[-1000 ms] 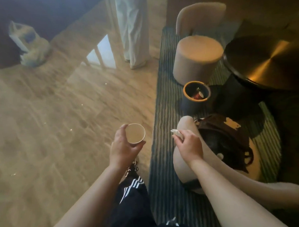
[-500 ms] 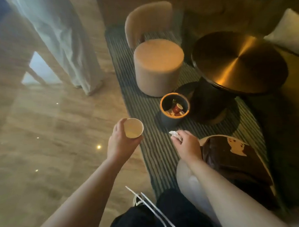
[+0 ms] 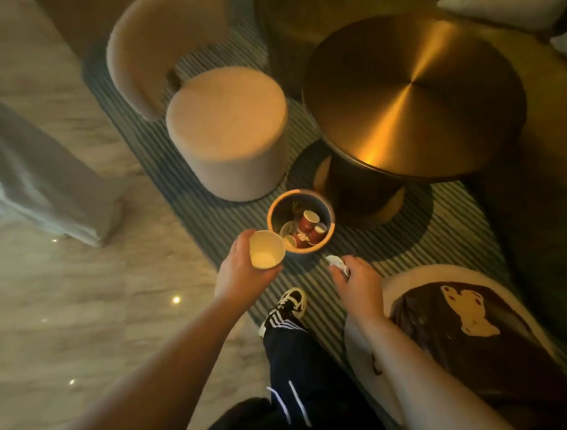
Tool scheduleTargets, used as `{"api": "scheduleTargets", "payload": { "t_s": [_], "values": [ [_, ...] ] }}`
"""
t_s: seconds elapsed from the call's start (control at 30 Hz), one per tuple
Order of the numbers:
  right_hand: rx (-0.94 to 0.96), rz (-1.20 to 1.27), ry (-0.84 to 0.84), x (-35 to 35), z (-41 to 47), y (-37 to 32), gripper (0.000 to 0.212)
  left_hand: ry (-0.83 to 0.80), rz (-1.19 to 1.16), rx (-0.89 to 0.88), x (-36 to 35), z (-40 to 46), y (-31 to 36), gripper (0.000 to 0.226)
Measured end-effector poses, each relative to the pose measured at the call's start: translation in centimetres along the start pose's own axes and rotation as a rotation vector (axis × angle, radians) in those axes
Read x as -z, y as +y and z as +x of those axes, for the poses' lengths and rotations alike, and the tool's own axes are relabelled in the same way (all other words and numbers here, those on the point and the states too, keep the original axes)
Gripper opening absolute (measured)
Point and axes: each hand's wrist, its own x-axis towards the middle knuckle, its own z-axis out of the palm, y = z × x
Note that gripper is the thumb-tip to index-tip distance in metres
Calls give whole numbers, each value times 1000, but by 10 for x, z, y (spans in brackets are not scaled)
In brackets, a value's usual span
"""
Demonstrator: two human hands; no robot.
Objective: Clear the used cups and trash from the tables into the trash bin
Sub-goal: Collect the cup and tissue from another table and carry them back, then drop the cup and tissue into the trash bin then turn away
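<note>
White paper cup [image 3: 267, 250], upright with its mouth up, sits in the left hand [image 3: 242, 270], whose fingers wrap its wall, just beside the trash bin [image 3: 329, 209]. Its base is hidden. The right hand [image 3: 359, 281] pinches a crumpled napkin [image 3: 336, 263], mostly covered by fingers.

Striped rug [image 3: 406, 242] over pale floor [image 3: 68, 305]. On rug: trash bin [image 3: 329, 242] at center, holding red cups [image 3: 308, 228]; round stool chair [image 3: 230, 132] at 11 o'clock of bin; brass-topped counter [image 3: 413, 95] at 1 o'clock, just beside bin. Second seat with dark cushion [image 3: 476, 343] at 5 o'clock.
</note>
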Motion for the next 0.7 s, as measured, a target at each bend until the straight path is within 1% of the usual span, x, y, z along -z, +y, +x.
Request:
{"api": "scheduleTargets", "payload": {
  "t_s": [0.13,0.2,0.3,0.43,0.6,0.67,0.7],
  "values": [
    [-98,-6,-28,-8,61,-4,16,-139,40,27,-13,87,-7,78],
    [-147,-21,-32,-8,90,-3,17,-182,21,37,-21,126,-11,78],
    [-156,-50,-63,-15,124,3,18,-214,-10,53,-38,172,-18,76],
    [-204,-38,-81,-39,156,8,15,-277,-11,92,-69,218,-36,81],
    [-291,34,-54,-90,189,17,15,-325,-127,181,-108,264,-67,91],
    [-331,46,-29,-111,202,24,14,-333,-129,165,-118,278,-79,94],
    [-355,51,-22,-121,207,27,15,-331,-108,131,-122,283,-85,95]
  ]
}}
